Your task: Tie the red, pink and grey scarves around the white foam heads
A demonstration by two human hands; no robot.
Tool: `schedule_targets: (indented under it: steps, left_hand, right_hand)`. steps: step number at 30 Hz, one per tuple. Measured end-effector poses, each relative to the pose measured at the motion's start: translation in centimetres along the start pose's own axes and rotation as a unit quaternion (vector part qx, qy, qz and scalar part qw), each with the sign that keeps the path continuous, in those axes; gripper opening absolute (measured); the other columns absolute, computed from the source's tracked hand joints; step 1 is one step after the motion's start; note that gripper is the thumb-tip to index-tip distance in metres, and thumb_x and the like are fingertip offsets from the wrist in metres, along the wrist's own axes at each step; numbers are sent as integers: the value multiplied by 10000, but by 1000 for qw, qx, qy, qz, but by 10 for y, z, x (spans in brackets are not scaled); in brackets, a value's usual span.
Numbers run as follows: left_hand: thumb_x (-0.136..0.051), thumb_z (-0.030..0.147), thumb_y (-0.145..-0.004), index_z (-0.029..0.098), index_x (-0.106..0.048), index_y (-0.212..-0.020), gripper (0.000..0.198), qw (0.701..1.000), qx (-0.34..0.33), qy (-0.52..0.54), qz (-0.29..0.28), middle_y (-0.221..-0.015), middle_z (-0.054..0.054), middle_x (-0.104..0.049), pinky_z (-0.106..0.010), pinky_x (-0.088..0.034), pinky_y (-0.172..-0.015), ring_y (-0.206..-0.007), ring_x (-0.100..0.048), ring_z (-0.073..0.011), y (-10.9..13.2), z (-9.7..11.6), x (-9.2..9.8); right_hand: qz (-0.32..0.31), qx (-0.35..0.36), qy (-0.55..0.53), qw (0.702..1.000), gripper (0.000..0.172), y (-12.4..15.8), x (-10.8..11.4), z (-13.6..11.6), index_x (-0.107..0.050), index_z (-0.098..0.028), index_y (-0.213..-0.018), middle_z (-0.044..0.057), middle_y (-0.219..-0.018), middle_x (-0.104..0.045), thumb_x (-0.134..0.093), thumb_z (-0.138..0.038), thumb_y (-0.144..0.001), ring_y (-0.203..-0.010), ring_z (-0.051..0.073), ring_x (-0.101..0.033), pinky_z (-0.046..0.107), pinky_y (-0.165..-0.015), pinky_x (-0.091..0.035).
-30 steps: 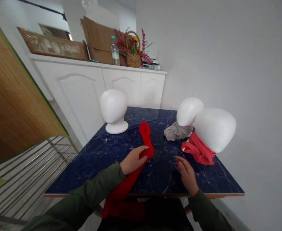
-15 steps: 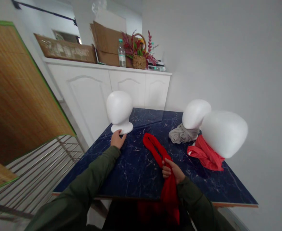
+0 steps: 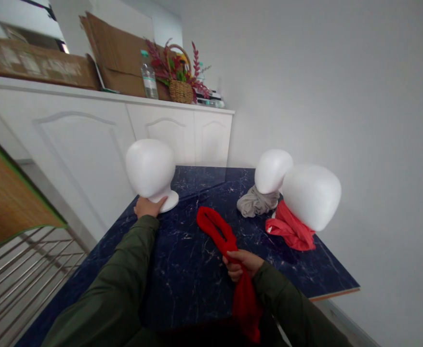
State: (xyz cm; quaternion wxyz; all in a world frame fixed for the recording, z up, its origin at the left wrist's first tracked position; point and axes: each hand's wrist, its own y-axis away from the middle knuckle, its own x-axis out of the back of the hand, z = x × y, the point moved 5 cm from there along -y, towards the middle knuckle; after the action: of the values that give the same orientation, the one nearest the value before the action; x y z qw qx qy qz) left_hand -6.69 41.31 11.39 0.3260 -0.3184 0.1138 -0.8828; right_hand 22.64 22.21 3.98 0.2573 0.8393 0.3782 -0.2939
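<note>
At the left of the table, my left hand (image 3: 148, 207) is closed round the lower neck of a white mannequin head (image 3: 151, 166), its thumb over the round base. Some of those fingers are hidden behind the neck. My right hand (image 3: 243, 264) grips a red scarf (image 3: 217, 229) nearer the front edge. One end of the scarf lies looped on the table beyond the hand; the other hangs down over the front edge. On the right stand two more white heads, one with a grey scarf (image 3: 257, 201) round its neck, the nearer one with a coral-red scarf (image 3: 293, 229).
The dark blue marbled table (image 3: 193, 260) carries the heads. Behind it is a white cabinet (image 3: 88, 140) with cardboard boxes (image 3: 117, 58), a plastic bottle (image 3: 149, 77) and a flower basket (image 3: 181, 91) on top. A metal rack (image 3: 34, 270) is at the left.
My left hand has moved from the front of the base to around the neck, and that head now leans slightly. My right hand still holds the red scarf. The view has turned right.
</note>
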Motion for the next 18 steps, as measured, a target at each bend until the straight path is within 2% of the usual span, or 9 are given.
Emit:
schedule_targets:
  steps: [5,11,15,18]
  left_hand:
    - [-627,420,-612,24,-480,-1095,642,999,5,31,-33,-1110,-200,-545,-404,-445,-872,-995,-534,-283,0,4,2]
    - [-671,432,-566,19,-531,-1062,660,998,-25,31,-50,-1113,-192,-559,-379,-404,-934,-1058,-510,-291,27,16,-4]
    - [-666,461,-570,66,-529,-1090,668,991,-106,46,-62,-1121,-154,-567,-364,-376,-964,-1094,-491,-265,59,28,-4]
    - [-658,487,-578,99,-504,-1136,697,984,-149,46,-83,-1153,-133,-554,-367,-356,-984,-1109,-482,-257,83,32,8]
  right_hand:
    - [-66,-53,18,996,239,0,-3,-3,-489,-147,-824,-86,-425,-320,-485,-386,-813,-351,55,-243,178,-388,-211]
    - [-63,-59,22,996,270,-2,-2,-6,-491,-136,-801,-89,-413,-311,-460,-403,-829,-332,46,-220,159,-357,-197]
    - [-80,-4,-13,997,350,11,-15,0,-490,-138,-731,-97,-380,-295,-452,-474,-820,-295,35,-186,147,-318,-188]
    - [-155,83,-84,981,444,46,-41,6,-443,-161,-626,-109,-337,-257,-402,-564,-808,-251,26,-158,143,-292,-218]
